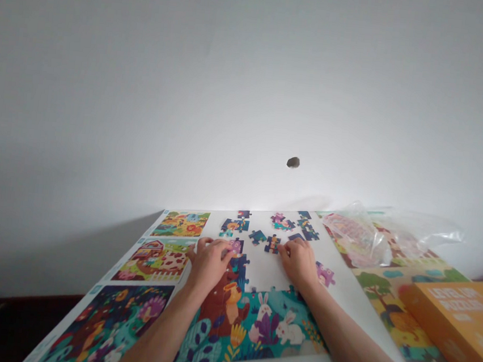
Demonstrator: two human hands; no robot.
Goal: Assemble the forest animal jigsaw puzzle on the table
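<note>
A partly joined jigsaw puzzle (250,313) with a bear and white rabbits lies on the white board. My left hand (210,263) rests at its upper left, fingers curled and pinching a purple puzzle piece (236,245) at the joined edge. My right hand (300,260) is above the joined part, its thumb and forefinger closed at the right edge of a dark patterned puzzle piece (273,244). A teal loose piece (257,238) lies just left of that one. Beside my right wrist is a pink-purple piece (325,274), partly covered. The right hand's other fingers are partly hidden.
Loose pieces (307,229) and a small joined cluster (235,226) lie toward the wall. Printed reference pictures (152,259) run down the left side. To the right are a crumpled clear plastic bag (360,232), another animal picture (385,289) and an orange puzzle box (458,321).
</note>
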